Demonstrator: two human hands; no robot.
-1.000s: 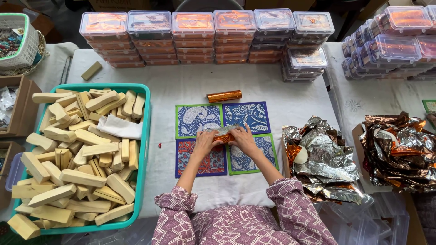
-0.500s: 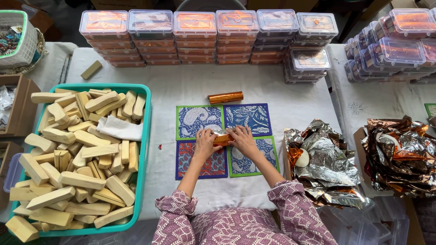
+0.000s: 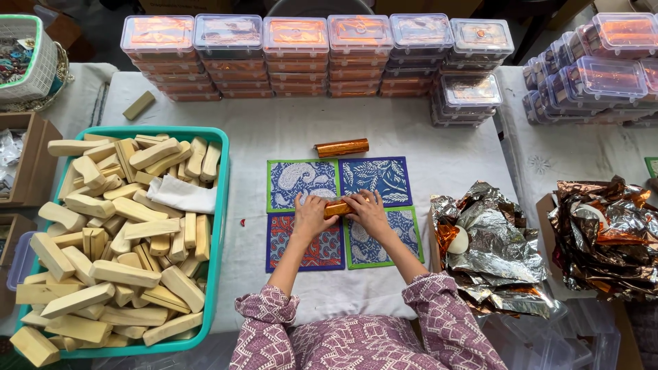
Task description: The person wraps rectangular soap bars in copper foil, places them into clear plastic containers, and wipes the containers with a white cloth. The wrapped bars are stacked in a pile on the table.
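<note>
Copper-orange foil covers the small bar (image 3: 337,207) that both hands press between them; it is short, stick-shaped and shiny, lying crosswise, with only its middle showing between the fingers. The left hand (image 3: 310,214) has its grip clenched over the bar's left end, and the right hand (image 3: 369,211) has its grip closed over the right end, fingers curled on top. The bar sits low over the meeting corners of four printed cloth squares (image 3: 373,179), blue and red with paisley patterns and green or dark borders, laid as a block on the white-covered surface (image 3: 411,137).

Just beyond the squares lies a second foil-wrapped bar (image 3: 341,147), the same copper colour, apart from the hands. To the right of the squares a heap of crumpled silver and copper foil sheets (image 3: 493,240) rests in a box, and farther right a second foil heap (image 3: 606,236) lies on the neighbouring table. To the left, a teal tray (image 3: 221,205) is piled with pale, unwrapped wooden-looking bars (image 3: 116,240), with a white cloth (image 3: 179,195) lying on them. One loose pale bar (image 3: 138,105) lies beyond the tray. Along the far edge stand stacks of clear lidded boxes (image 3: 295,55) holding copper-wrapped pieces, and more such stacks (image 3: 596,75) stand at the right.
</note>
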